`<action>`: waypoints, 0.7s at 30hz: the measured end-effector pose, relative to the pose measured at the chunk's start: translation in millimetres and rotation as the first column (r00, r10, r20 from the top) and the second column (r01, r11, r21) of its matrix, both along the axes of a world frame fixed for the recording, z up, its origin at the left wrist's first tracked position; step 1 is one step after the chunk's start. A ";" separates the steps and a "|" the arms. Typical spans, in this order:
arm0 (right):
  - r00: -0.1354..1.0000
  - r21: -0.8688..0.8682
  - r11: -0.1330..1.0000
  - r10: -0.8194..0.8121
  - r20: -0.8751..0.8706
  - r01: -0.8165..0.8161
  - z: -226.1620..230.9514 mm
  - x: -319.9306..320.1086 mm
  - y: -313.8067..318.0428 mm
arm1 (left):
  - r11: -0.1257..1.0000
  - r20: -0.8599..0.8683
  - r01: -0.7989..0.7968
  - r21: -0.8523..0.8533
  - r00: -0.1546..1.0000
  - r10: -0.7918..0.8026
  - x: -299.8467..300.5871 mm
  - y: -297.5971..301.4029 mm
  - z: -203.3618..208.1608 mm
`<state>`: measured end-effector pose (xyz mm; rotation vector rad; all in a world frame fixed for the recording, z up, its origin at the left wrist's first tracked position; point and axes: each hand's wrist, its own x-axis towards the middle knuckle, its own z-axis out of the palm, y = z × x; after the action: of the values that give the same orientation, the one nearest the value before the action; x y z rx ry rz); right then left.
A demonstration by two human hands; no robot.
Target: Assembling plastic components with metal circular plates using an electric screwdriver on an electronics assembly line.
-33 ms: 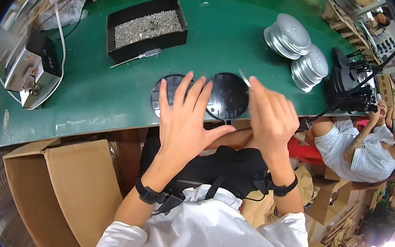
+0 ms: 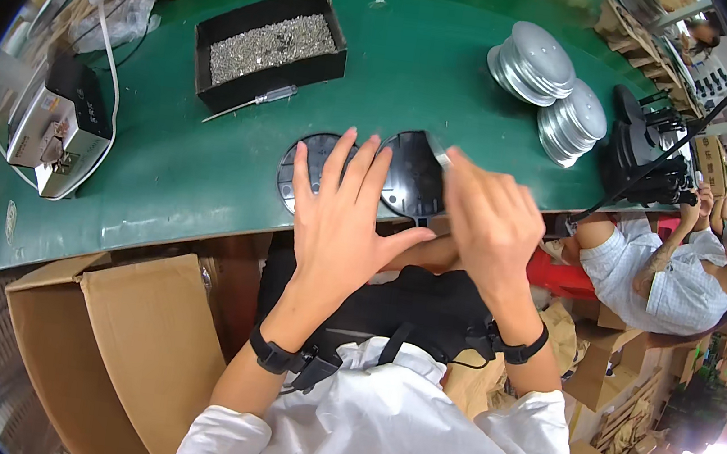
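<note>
Two black round discs lie side by side at the near edge of the green table (image 2: 161, 175). My left hand (image 2: 342, 215) is spread flat with fingers apart, its fingertips over the left disc (image 2: 298, 169) and touching the edge of the right disc (image 2: 410, 183). My right hand (image 2: 490, 229) is closed on a thin silver metal tool (image 2: 436, 150) whose tip sticks out over the right disc's upper rim. Both wrists wear black bands.
A black tray of small silver screws (image 2: 268, 43) stands at the back, with a thin screwdriver (image 2: 252, 103) in front of it. Two stacks of silver round plates (image 2: 542, 63) sit at right, beside black parts (image 2: 640, 157). A grey device (image 2: 53, 134) stands left. An open cardboard box (image 2: 122, 343) is below; a co-worker (image 2: 666, 273) sits at right.
</note>
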<state>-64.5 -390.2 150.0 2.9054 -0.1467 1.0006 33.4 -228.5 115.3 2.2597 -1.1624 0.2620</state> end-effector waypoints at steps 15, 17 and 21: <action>0.903 0.262 0.964 0.070 -0.424 0.049 -17.6 -22.2 25.3 | 0.999 0.015 0.031 -0.027 0.999 -0.031 -0.6 1.8 -6.0; 0.915 0.266 0.953 -0.026 -0.403 0.145 -22.3 -19.4 44.4 | 0.999 0.023 0.034 -0.038 0.999 -0.033 1.3 -0.4 -7.8; 0.921 0.246 0.939 -0.143 -0.362 0.242 -27.2 -13.2 61.0 | 0.999 0.036 0.031 -0.018 0.999 -0.031 1.0 1.0 -8.0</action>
<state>-77.8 -329.2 122.8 3.1813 -0.5935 0.4684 34.4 -227.5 107.3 2.2274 -1.2079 0.3014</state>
